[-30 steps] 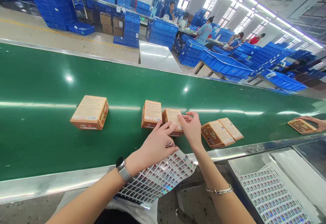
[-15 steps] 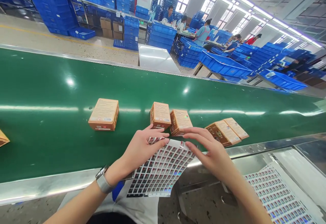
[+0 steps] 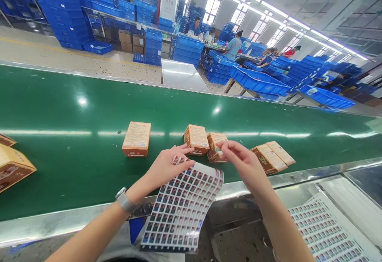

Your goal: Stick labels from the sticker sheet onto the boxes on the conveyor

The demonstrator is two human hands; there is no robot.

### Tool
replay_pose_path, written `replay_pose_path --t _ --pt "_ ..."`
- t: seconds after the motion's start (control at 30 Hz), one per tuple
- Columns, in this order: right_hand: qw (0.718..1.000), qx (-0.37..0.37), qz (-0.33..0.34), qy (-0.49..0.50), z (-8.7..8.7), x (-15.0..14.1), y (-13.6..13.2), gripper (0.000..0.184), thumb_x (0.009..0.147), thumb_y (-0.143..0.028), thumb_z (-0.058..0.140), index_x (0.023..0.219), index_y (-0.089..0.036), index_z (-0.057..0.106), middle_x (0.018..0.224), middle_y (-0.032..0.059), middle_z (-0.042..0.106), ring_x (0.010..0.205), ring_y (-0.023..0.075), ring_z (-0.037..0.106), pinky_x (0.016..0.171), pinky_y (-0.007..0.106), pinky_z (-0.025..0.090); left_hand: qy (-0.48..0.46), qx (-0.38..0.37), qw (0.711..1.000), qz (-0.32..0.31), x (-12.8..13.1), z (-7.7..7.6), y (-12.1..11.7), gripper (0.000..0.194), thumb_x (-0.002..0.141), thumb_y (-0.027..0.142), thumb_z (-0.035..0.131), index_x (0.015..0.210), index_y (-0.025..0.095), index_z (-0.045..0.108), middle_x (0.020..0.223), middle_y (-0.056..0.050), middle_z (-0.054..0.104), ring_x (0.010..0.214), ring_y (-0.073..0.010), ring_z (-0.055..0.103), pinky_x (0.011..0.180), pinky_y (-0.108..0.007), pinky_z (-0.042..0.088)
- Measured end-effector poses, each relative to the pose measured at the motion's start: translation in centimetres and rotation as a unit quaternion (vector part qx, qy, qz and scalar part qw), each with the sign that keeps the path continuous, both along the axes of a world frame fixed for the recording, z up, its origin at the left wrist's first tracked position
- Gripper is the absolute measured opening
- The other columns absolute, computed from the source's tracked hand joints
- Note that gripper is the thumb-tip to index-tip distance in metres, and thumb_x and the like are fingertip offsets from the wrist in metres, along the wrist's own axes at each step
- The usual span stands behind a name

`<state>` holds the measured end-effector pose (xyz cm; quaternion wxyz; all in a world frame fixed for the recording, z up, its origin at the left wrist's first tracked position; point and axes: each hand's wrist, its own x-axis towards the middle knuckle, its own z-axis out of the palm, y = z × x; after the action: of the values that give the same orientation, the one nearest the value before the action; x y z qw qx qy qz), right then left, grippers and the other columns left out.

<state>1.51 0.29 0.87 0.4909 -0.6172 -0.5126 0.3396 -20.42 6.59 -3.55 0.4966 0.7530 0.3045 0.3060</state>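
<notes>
My left hand point(image 3: 170, 164) grips the top edge of a sheet of stickers point(image 3: 182, 204), thumb on top. The sheet hangs over the belt's near edge, printed with rows of small dark-and-red labels. Its fingertips reach the front of a brown-and-cream box point(image 3: 197, 138). My right hand point(image 3: 241, 156) is closed in a pinch just off the sheet's upper right corner, in front of a second box point(image 3: 212, 136). Whatever lies between its fingertips is too small to make out. The hand partly covers that box.
Boxes rest on a green conveyor belt point(image 3: 74, 142): a single box point(image 3: 136, 139) to the left, two boxes side by side point(image 3: 270, 156) to the right, others at the left edge. More sticker sheets point(image 3: 328, 226) lie lower right. Beyond are blue crates point(image 3: 188, 49) and several people.
My right hand has come off the sheet's corner and its fingers have closed into a pinch. The boxes have shifted right, and more box shows at the left edge.
</notes>
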Motion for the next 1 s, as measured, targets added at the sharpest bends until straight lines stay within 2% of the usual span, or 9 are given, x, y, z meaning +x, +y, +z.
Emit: replay_pose_path --t 0.07,0.1,0.17,0.3,0.4,0.47,0.67,0.83,1.0 --pt "0.986 -0.072 -0.076 0.132 -0.3 0.3 2.5 0.034 0.069 -0.047 0.082 0.075 -0.019 0.064 0.065 -0.0039 0.058 0.048 0.0069 0.047 0.041 0.018 0.037 0.032 0.041 0.996 -0.075 0.7 0.2 1.2 0.019 0.085 0.031 0.069 0.068 0.024 0.076 0.15 -0.001 0.047 0.148 -0.031 0.03 0.123 -0.057 0.012" --pt "0.978 -0.096 -0.089 0.164 -0.6 0.4 3.7 0.035 0.068 -0.046 0.084 0.072 -0.018 0.062 0.058 -0.0064 0.052 0.041 0.0048 0.04 0.035 0.017 0.029 0.05 0.064 0.99 -0.111 1.2 0.2 1.9 0.019 0.085 0.03 0.07 0.068 0.023 0.076 0.155 -0.001 0.038 0.151 -0.0304 0.021 0.124 -0.056 0.006" --pt "0.969 -0.124 -0.102 0.188 -1.4 0.5 6.0 0.036 0.071 -0.04 0.084 0.065 -0.017 0.057 0.052 -0.0075 0.048 0.037 0.0033 0.033 0.031 0.017 0.022 0.069 0.085 0.982 -0.155 2.4 0.2 3.1 0.018 0.084 0.027 0.071 0.067 0.021 0.076 0.159 -0.002 0.031 0.152 -0.0301 0.015 0.124 -0.052 0.002" --pt "0.96 -0.149 -0.137 0.191 -3.2 0.7 8.4 0.026 0.089 -0.03 0.07 0.072 -0.014 0.059 0.058 -0.0061 0.053 0.041 0.0051 0.044 0.037 0.017 0.037 0.074 0.086 0.973 -0.203 4.2 -0.3 4.6 0.018 0.079 0.021 0.074 0.061 0.021 0.074 0.157 0.001 0.038 0.15 -0.0315 0.023 0.121 -0.044 0.024" --pt "0.955 -0.165 -0.16 0.189 -4.2 1.5 8.8 0.017 0.096 -0.03 0.062 0.096 -0.014 0.063 0.08 -0.0017 0.063 0.058 0.0085 0.058 0.051 0.021 0.051 0.064 0.083 0.971 -0.213 4.9 -0.6 5.0 0.006 0.079 0.022 0.073 0.078 0.023 0.078 0.151 0.001 0.048 0.15 -0.0285 0.026 0.118 -0.039 0.032" --pt "0.952 -0.174 -0.17 0.186 -4.5 2.1 8.9 0.021 0.097 -0.032 0.062 0.108 -0.014 0.063 0.096 0.0027 0.066 0.073 0.0127 0.064 0.062 0.027 0.056 0.055 0.079 0.972 -0.213 5.3 -0.7 4.9 0.016 0.078 0.021 0.072 0.092 0.025 0.079 0.148 0.0 0.053 0.149 -0.0272 0.027 0.117 -0.037 0.033" --pt "0.947 -0.187 -0.195 0.173 -4.8 3.5 9.0 0.03 0.096 -0.033 0.063 0.12 -0.016 0.061 0.117 0.008 0.064 0.095 0.0202 0.066 0.079 0.039 0.058 0.037 0.07 0.975 -0.209 6.8 -0.8 4.8 0.036 0.073 0.021 0.073 0.108 0.027 0.075 0.143 -0.001 0.058 0.147 -0.0274 0.033 0.114 -0.036 0.037" --pt "0.944 -0.19 -0.212 0.165 -4.8 4.2 9.1 0.033 0.095 -0.035 0.063 0.123 -0.017 0.059 0.122 0.0094 0.062 0.101 0.0225 0.065 0.084 0.042 0.057 0.044 0.072 0.974 -0.213 7.9 -0.9 4.9 0.041 0.072 0.023 0.075 0.113 0.026 0.072 0.155 -0.002 0.044 0.147 -0.0296 0.031 0.114 -0.034 0.037" --pt "0.942 -0.194 -0.233 0.144 -4.8 5.0 9.2 0.034 0.095 -0.034 0.063 0.123 -0.016 0.059 0.122 0.0095 0.062 0.1 0.0222 0.065 0.084 0.042 0.057 0.055 0.075 0.972 -0.217 9.0 -0.9 5.0 0.072 0.071 0.023 0.076 0.14 0.02 0.055 0.156 -0.01 0.04 0.149 -0.0297 0.027 0.117 -0.037 0.033"
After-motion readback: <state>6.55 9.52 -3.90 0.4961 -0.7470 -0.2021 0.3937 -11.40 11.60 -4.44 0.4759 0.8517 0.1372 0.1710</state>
